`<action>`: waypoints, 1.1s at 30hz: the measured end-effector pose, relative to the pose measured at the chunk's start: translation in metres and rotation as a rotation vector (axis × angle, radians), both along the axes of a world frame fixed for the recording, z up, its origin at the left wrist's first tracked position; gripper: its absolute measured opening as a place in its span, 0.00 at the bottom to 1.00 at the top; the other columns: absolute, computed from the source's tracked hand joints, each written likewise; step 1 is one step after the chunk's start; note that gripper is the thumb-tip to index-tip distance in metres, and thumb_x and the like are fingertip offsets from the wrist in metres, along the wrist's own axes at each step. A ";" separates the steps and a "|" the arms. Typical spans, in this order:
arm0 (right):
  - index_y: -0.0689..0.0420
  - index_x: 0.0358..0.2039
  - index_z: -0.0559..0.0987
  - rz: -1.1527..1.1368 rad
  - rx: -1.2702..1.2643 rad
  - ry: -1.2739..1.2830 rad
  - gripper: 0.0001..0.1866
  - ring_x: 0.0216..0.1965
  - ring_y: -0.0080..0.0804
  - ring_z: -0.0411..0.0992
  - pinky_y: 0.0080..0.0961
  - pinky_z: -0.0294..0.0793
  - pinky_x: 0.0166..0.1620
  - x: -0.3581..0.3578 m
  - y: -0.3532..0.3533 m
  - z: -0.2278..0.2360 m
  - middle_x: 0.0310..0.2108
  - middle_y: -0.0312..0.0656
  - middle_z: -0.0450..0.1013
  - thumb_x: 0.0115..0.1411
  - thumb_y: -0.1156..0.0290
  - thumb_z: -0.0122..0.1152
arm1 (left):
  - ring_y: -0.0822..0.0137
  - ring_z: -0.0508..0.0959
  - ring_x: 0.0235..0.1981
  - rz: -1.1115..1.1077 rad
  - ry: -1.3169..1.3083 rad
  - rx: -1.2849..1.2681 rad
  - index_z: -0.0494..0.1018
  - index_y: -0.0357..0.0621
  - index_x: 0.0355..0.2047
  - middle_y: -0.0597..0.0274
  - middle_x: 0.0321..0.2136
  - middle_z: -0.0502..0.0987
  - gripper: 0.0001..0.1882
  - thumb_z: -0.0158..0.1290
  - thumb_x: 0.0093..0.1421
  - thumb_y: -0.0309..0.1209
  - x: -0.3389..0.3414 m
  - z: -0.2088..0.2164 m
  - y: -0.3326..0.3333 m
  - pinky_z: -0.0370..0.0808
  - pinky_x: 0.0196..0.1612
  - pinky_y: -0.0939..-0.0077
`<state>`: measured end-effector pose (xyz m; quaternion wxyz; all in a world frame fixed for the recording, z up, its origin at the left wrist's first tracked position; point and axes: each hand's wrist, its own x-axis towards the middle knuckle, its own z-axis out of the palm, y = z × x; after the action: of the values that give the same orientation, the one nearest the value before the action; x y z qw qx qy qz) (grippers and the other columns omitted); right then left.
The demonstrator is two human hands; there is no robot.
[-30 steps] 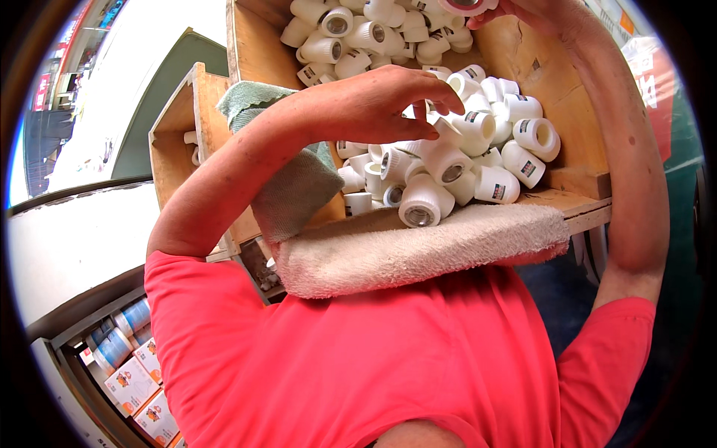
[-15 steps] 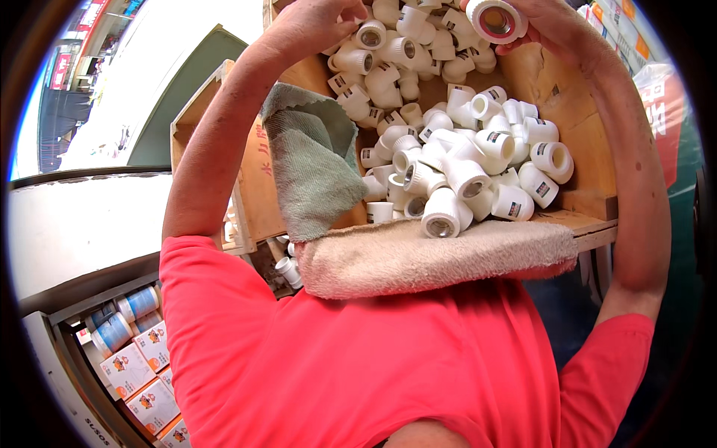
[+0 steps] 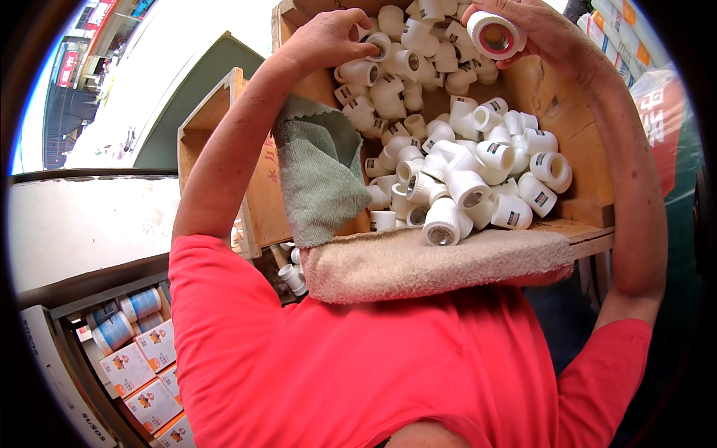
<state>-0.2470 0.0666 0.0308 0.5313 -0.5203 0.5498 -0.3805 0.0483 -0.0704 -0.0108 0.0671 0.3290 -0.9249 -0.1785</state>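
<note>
A white threaded pipe fitting [image 3: 476,26] with a red ring and metal inside its mouth is gripped in my right hand [image 3: 534,33], its open end facing me. My left hand [image 3: 328,43] reaches over the bin's far left side. Its thumb and forefinger are bent around a white pipe elbow [image 3: 382,45] on the heap, the thumb against its rim. Below both hands, white plastic pipe elbows [image 3: 448,160] fill much of a wooden bin [image 3: 556,104]. Some have metal-threaded mouths, and several carry small dark labels.
A green cloth [image 3: 321,172] hangs over the bin's left wall, and a folded beige towel [image 3: 441,265] covers its front edge against my red shirt. Another wooden box [image 3: 258,172] stands left. Lower left, a shelf holds white-and-orange cartons [image 3: 153,403] and blue-white rolls [image 3: 112,332].
My left hand has moved a little nearer and to the right, its thumb now at the elbow's rim. The fitting in my right hand has tilted slightly. The whole view has shifted a little.
</note>
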 end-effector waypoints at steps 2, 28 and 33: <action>0.62 0.41 0.83 0.027 0.014 -0.019 0.21 0.31 0.25 0.80 0.22 0.83 0.33 -0.001 0.000 0.000 0.34 0.40 0.82 0.74 0.55 0.53 | 0.60 0.80 0.36 -0.026 -0.027 -0.079 0.77 0.42 0.50 0.58 0.33 0.79 0.22 0.65 0.62 0.41 -0.006 0.002 0.002 0.77 0.45 0.68; 0.61 0.56 0.78 0.043 -0.189 -0.205 0.27 0.32 0.16 0.78 0.21 0.85 0.39 -0.022 0.003 -0.001 0.37 0.37 0.77 0.74 0.49 0.51 | 0.54 0.83 0.48 0.193 -0.170 -0.163 0.83 0.43 0.42 0.53 0.44 0.84 0.24 0.59 0.53 0.48 -0.151 0.005 -0.012 0.79 0.52 0.60; 0.55 0.51 0.80 -0.063 -0.049 -0.352 0.19 0.32 0.22 0.77 0.24 0.82 0.30 0.000 0.005 0.013 0.34 0.34 0.78 0.73 0.53 0.55 | 0.54 0.83 0.47 0.227 -0.127 -0.131 0.83 0.43 0.43 0.53 0.43 0.84 0.25 0.61 0.51 0.48 -0.150 -0.004 -0.022 0.79 0.51 0.60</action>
<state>-0.2472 0.0719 0.0437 0.5943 -0.4408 0.4550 -0.4955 -0.1013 -0.0927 -0.0150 0.0494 0.4370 -0.8938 -0.0876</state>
